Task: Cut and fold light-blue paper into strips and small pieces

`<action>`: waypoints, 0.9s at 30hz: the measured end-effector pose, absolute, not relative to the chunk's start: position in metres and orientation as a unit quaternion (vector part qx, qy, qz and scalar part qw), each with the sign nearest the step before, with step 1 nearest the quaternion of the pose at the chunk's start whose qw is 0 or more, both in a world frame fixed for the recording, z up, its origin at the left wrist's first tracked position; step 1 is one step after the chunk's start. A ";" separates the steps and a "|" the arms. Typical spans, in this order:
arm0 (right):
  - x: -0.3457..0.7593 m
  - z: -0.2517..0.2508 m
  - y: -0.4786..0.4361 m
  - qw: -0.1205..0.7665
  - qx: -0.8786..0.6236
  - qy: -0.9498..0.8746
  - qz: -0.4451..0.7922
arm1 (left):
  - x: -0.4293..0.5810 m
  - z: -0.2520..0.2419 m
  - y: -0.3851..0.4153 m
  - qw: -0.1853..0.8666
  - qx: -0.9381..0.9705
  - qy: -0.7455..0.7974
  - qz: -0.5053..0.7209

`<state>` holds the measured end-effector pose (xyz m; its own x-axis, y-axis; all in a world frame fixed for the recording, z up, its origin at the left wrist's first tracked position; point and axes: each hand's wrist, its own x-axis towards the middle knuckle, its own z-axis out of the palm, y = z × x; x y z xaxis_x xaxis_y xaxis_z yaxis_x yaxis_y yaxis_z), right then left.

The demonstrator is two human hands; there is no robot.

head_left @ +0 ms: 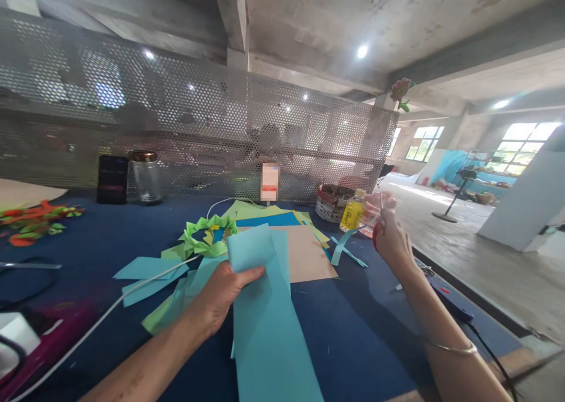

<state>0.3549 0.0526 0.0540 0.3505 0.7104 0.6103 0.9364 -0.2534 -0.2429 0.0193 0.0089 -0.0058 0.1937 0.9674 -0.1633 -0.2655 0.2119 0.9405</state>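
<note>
A long folded sheet of light blue paper [273, 337] is pinched in my left hand [220, 296], thumb on top. Its lower end runs out of the bottom of the view. Raised to the right of the paper, my right hand [394, 243] is closed around red-handled scissors [376, 235], their blades pointing up and partly blurred. Cut light blue strips [342, 248] lie on the table just left of the scissors. Behind the held sheet are a brown sheet [309, 252] and more coloured paper. Light blue pieces [152, 272] lie left of my left hand.
A green paper ring [207, 237], glass jar [147, 178], dark phone [112, 179] and lit phone [269, 182] stand or lie farther back. On the right are a yellow-labelled bottle [352, 212], basket [330, 205] and power strip [448, 296]. A white cable [110, 308] crosses the left.
</note>
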 end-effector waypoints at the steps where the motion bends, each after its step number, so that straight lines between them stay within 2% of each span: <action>1: 0.356 0.054 0.053 0.298 -0.767 -0.533 -0.200 | 0.019 -0.006 0.009 0.655 0.414 0.422 0.471; 8: 0.363 0.052 0.055 0.265 -0.785 -0.521 -0.202 | 0.019 -0.007 0.009 0.662 0.409 0.421 0.465; 12: 0.359 0.047 0.058 0.281 -0.762 -0.555 -0.182 | 0.019 -0.006 0.007 0.659 0.414 0.422 0.465; 15: 0.344 0.039 0.060 0.277 -0.722 -0.619 -0.134 | 0.019 -0.005 0.006 0.655 0.413 0.424 0.469; 21: 0.302 0.019 0.057 0.212 -0.614 -0.760 0.018 | 0.020 -0.002 0.007 0.656 0.407 0.428 0.471; 27: 0.279 0.012 0.042 0.173 -0.587 -0.790 0.043 | 0.021 -0.001 0.008 0.654 0.406 0.428 0.474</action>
